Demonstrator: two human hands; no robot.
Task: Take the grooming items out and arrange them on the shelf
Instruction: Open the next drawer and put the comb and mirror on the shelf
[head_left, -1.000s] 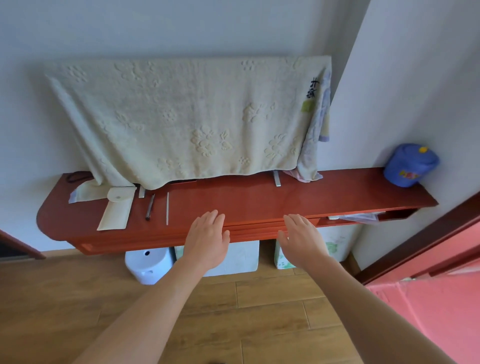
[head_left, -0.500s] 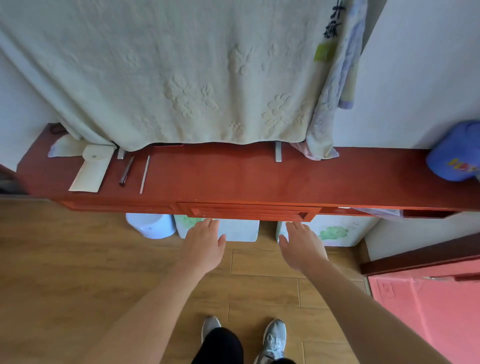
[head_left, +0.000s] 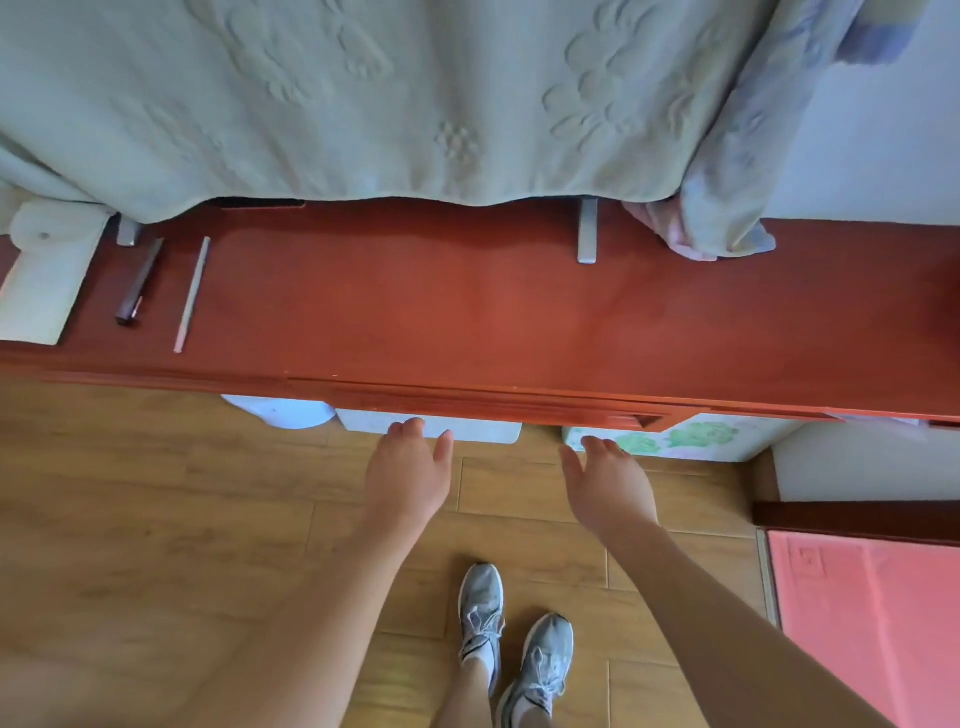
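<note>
Cream flat pouch with a snap flap (head_left: 44, 280): lies at the shelf's far left, its top edge tucked under the hanging pale embossed towel (head_left: 363, 93)
Dark slim metal tool (head_left: 137, 283): flat on the shelf, just right of the pouch
Thin silver file-like strip (head_left: 192, 296): flat beside the dark tool, not touching it
Red-brown wooden shelf (head_left: 467, 312): carries these three at its left end, with a shallow matching drawer front (head_left: 493, 405) under its front edge
Left hand (head_left: 408, 478): grip released, fingers loosely extended, holding nothing, fingertips at the drawer's lower edge
Right hand (head_left: 608, 488): grip released, holding nothing, just below the drawer front; contact cannot be told
Change: a second ago both hands hovered over the shelf's front edge; now they sit below it, while the pouch, tool and strip lie where they were
Meaning: the laid-out pieces look settled, and the hands seem set to pull the drawer, probably for more grooming items
</note>
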